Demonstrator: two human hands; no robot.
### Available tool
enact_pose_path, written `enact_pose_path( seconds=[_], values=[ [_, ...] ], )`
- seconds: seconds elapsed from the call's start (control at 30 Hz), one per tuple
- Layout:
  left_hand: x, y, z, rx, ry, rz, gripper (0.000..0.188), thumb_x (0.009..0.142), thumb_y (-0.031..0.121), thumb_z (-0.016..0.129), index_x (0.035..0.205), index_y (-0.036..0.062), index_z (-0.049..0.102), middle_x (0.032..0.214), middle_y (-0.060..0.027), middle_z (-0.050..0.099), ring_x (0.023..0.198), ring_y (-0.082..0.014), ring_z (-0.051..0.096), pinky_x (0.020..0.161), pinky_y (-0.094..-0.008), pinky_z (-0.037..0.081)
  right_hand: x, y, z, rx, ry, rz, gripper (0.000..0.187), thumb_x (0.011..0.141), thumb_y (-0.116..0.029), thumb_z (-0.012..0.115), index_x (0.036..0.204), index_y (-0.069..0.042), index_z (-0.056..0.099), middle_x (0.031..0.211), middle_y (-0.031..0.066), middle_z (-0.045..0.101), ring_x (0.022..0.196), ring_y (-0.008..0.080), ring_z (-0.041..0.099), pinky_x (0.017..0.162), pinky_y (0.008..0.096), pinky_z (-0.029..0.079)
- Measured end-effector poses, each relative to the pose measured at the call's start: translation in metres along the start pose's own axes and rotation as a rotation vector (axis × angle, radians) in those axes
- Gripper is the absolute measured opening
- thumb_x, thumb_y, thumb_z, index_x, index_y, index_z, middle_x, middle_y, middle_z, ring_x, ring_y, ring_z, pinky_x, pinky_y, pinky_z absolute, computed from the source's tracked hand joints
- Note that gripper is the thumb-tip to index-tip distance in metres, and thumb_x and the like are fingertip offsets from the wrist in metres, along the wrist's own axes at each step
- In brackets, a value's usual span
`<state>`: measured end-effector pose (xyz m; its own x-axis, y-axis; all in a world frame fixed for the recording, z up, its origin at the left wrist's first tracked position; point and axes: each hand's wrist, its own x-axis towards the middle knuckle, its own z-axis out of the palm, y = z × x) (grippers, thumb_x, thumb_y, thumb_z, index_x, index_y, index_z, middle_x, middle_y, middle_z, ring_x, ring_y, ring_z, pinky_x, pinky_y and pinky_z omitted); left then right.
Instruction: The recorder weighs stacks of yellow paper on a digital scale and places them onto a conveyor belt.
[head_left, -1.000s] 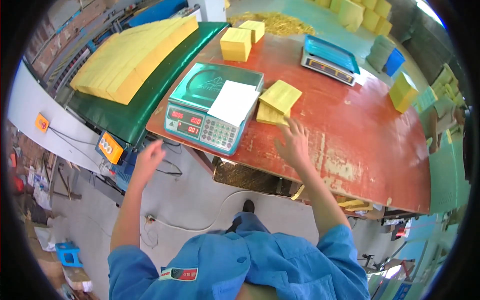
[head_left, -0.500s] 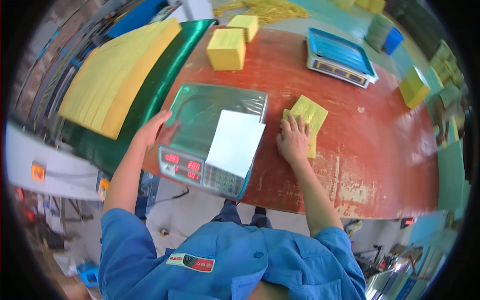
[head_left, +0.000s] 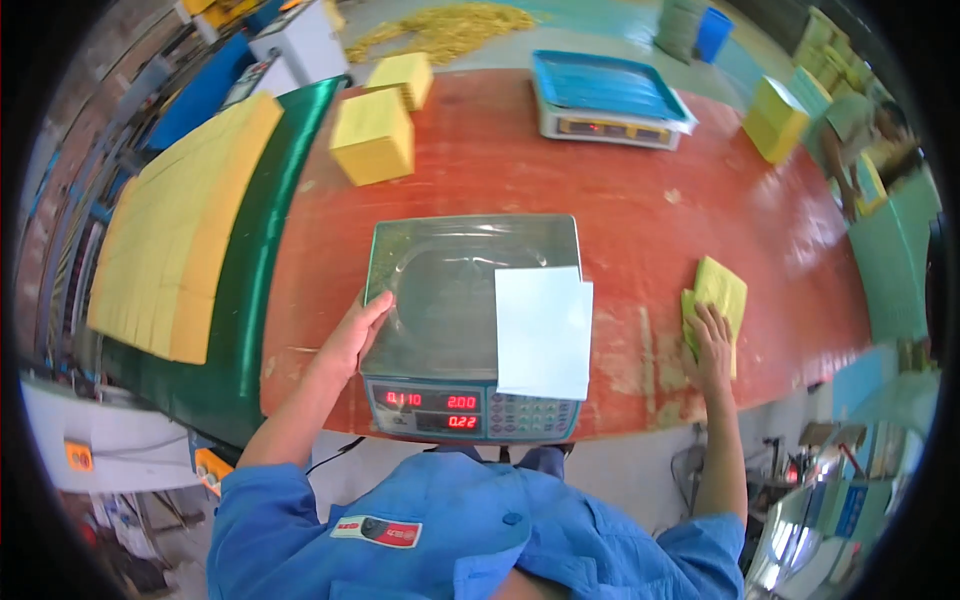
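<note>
Yr L hand [head_left: 354, 335] is touching teal-grey flat-pan scale [head_left: 440, 300], grip unclear; R hand [head_left: 710, 348] is resting, fingers spread, on thin yellow slabs [head_left: 722, 285]. Scale's sitting at front edge of red worktop [head_left: 650, 220]: pulling nearer, you're poss. risking tip-off.

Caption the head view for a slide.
Left hand at a scale, right hand on flat yellow pieces, red table beneath.

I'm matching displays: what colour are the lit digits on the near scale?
Red; the lit digits show best in the head view.
</note>
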<state>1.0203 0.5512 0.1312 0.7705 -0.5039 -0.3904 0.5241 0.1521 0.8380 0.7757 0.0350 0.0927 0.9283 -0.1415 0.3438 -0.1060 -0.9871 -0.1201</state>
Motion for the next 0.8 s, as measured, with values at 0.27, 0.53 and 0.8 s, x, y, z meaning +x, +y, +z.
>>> enact_pose_path(
  seconds=[0.27, 0.53, 0.8],
  values=[
    [0.058, -0.066, 0.161, 0.061, 0.098, 0.122, 0.051, 0.095, 0.032, 0.061, 0.134, 0.0015, 0.048, 0.128, -0.0073, 0.058, 0.118, -0.0180, 0.055, 0.101, -0.0344, 0.045, 0.015, 0.108, -0.028, 0.082, -0.016, -0.072, 0.042, 0.079, -0.014, 0.066, 0.120, -0.009, 0.059, 0.138, 0.0127, 0.052, 0.134, 0.0353, 0.041, 0.111, 0.0507, 0.030],
    [0.023, -0.054, 0.260, 1.371, 0.698, 0.736, 0.071, 0.091, 0.028, 0.061, 0.146, -0.0054, 0.030, 0.146, -0.0290, 0.038, 0.139, -0.0393, 0.033, 0.115, -0.0442, 0.026, 0.017, 0.073, -0.052, 0.891, 0.163, 0.408, 0.032, 0.092, -0.025, 0.061, 0.114, -0.002, 0.063, 0.106, 0.0179, 0.068, 0.096, 0.0346, 0.066, 0.082, 0.0386, 0.051],
    [0.023, -0.131, 0.415, 1.733, -0.013, 0.832, 0.060, 0.089, 0.025, 0.061, 0.139, -0.0038, 0.042, 0.146, -0.0228, 0.041, 0.138, -0.0383, 0.035, 0.115, -0.0545, 0.021, -0.001, 0.015, -0.059, 0.916, 0.118, 0.389, 0.034, 0.086, -0.015, 0.068, 0.116, 0.000, 0.059, 0.097, 0.0168, 0.066, 0.083, 0.0217, 0.066, 0.073, 0.0344, 0.054]
  ],
)
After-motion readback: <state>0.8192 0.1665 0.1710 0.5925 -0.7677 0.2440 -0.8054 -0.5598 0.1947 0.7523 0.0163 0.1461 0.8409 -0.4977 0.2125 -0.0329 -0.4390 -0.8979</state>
